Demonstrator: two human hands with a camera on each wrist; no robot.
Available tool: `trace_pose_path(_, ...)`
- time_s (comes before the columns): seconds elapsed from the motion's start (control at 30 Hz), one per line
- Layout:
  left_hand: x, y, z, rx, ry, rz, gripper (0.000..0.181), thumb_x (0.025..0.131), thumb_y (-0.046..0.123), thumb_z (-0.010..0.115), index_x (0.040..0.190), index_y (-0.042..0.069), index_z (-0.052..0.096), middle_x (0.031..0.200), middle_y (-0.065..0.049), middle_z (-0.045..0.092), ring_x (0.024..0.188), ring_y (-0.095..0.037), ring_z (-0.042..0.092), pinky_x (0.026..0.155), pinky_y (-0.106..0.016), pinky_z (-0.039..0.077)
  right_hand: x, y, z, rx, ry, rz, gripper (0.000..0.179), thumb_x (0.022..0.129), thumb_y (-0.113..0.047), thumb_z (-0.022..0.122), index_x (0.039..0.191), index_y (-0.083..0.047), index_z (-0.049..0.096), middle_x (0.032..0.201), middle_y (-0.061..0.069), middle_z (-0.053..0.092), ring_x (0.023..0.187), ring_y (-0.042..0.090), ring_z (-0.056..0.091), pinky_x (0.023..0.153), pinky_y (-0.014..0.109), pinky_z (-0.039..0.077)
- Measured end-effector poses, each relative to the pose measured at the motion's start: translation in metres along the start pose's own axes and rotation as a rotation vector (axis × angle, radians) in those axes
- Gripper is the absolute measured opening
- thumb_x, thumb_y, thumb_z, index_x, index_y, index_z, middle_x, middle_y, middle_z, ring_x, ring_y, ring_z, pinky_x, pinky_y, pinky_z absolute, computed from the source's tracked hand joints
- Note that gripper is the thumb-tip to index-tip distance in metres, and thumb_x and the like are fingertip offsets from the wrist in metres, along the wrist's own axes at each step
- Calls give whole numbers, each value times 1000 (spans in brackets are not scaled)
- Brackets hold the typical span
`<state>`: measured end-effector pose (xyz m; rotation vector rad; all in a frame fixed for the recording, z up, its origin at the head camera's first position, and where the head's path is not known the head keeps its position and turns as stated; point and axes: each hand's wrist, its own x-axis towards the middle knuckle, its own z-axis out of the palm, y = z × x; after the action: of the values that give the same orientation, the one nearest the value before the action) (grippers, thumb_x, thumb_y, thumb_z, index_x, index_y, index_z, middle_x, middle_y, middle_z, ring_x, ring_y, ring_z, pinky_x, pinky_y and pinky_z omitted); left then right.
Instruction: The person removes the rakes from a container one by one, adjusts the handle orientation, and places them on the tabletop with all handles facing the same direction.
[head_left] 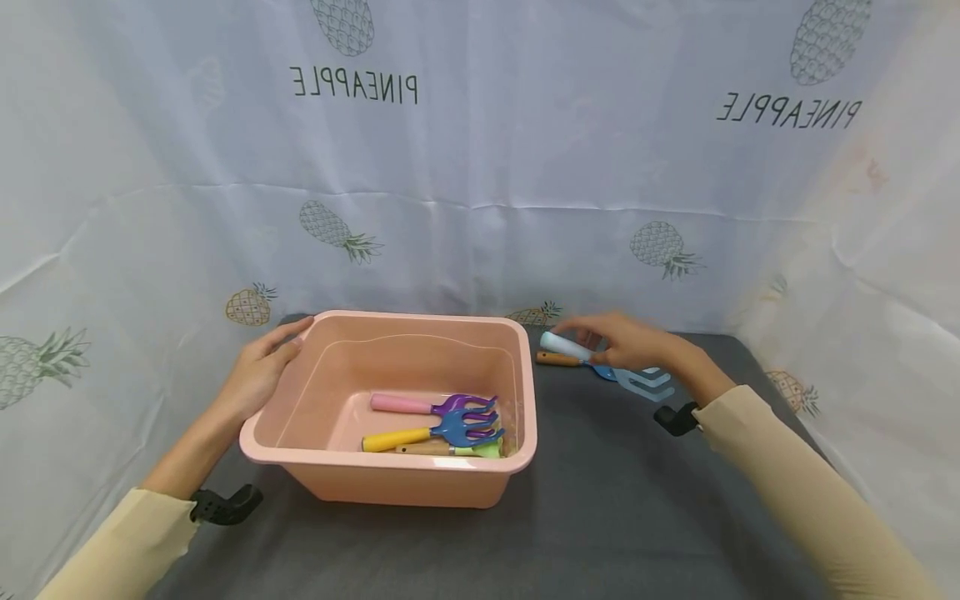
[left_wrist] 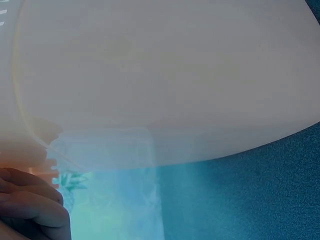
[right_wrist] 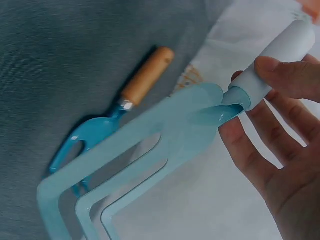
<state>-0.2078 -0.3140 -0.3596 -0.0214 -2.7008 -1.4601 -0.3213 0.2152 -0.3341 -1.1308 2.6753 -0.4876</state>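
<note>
Your right hand point(head_left: 628, 340) holds the pale rake point(head_left: 645, 383) by its white handle point(right_wrist: 282, 62). The right wrist view shows your thumb pressed on one side of that handle and a fingertip showing at the other; the remaining fingers lie spread apart below it. The rake is over the right part of the grey table point(head_left: 600, 517), to the right of the tub point(head_left: 390, 485), its bent tines pointing away from the tub.

A blue fork point(right_wrist: 97, 131) with a wooden handle lies on the table, partly covered by the rake in your line of sight. Whether the two touch cannot be told.

Your left hand point(head_left: 258, 375) grips the tub at its left rim near the far corner, fingers clamped over the edge. The left wrist view shows the bent fingers only in part, beside the tub's outer wall.

Inside the tub, near its right end, lie a pink-handled purple rake point(head_left: 401, 404), a yellow-handled blue rake point(head_left: 397, 438) and a wooden-handled green tool point(head_left: 427, 448), the last partly hidden under the yellow-handled one.

Each of your wrists carries a black band. A curtain point(head_left: 480, 150) printed with pineapples stands behind the table.
</note>
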Motion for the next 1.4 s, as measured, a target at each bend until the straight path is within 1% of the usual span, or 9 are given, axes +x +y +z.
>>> trace_pose_path(0.3, 1, 0, 1, -5, -6, 14, 55, 113, 38, 36, 163, 16, 34, 157, -29, 43, 94, 12, 60, 76, -18, 57, -1, 19, 33, 23, -108, 69, 62, 93, 10, 63, 145, -23, 57, 122, 7, 68, 106, 22, 68, 87, 40, 59)
trace_pose_path(0.43, 2, -3, 1, -14, -9, 11, 55, 113, 38, 37, 163, 17, 34, 156, -29, 45, 94, 9, 62, 75, -20, 58, 2, 27, 51, 31, -139, 84, 66, 92, 13, 60, 145, -25, 57, 128, 8, 67, 108, 22, 66, 87, 41, 58)
trace_pose_path(0.6, 3, -3, 0, -18, -1, 7, 56, 112, 38, 39, 163, 15, 34, 154, -30, 46, 91, 10, 62, 74, -21, 58, 4, 38, 71, 48, -164, 101, 66, 93, 12, 59, 146, -27, 57, 143, 9, 63, 118, 27, 67, 93, 44, 59)
trace_pose_path(0.67, 2, -2, 0, -18, 2, 5, 56, 112, 39, 39, 163, 15, 35, 154, -30, 46, 90, 9, 63, 74, -21, 58, 5, 41, 77, 34, -159, 94, 62, 93, 10, 61, 146, -25, 58, 142, 9, 63, 117, 27, 67, 93, 46, 58)
trace_pose_path(0.77, 1, -1, 0, -21, 6, 4, 57, 112, 40, 39, 163, 15, 35, 150, -29, 50, 90, 7, 65, 73, -22, 59, 6, 45, 84, 0, -147, 74, 59, 94, 8, 62, 145, -22, 60, 132, 7, 67, 105, 19, 66, 87, 41, 57)
trace_pose_path(0.87, 1, -1, 0, -24, 9, 2, 57, 112, 40, 40, 162, 15, 36, 148, -28, 51, 89, 5, 65, 73, -23, 59, 6, 47, 88, -34, -139, 57, 59, 93, 9, 60, 145, -20, 60, 119, 4, 69, 91, 13, 60, 78, 34, 51)
trace_pose_path(0.93, 1, -2, 0, -21, 8, 1, 57, 112, 40, 40, 163, 15, 36, 150, -29, 50, 90, 7, 64, 73, -22, 59, 6, 48, 90, -49, -133, 39, 60, 93, 10, 59, 145, -19, 60, 118, 3, 70, 87, 12, 57, 74, 32, 48)
trace_pose_path(1.1, 0, -4, -1, -23, 11, -1, 57, 111, 40, 40, 163, 15, 35, 150, -30, 49, 90, 10, 63, 74, -20, 58, 7, 45, 90, -69, -114, 14, 61, 91, 12, 57, 144, -18, 61, 128, 6, 69, 92, 14, 62, 75, 33, 49)
trace_pose_path(1.4, 1, -5, -2, -13, 20, 4, 57, 111, 39, 41, 162, 14, 36, 153, -30, 47, 90, 13, 61, 73, -18, 57, 6, 41, 90, -60, -120, 53, 64, 90, 14, 55, 144, -19, 61, 111, 2, 70, 79, 12, 51, 67, 30, 40)
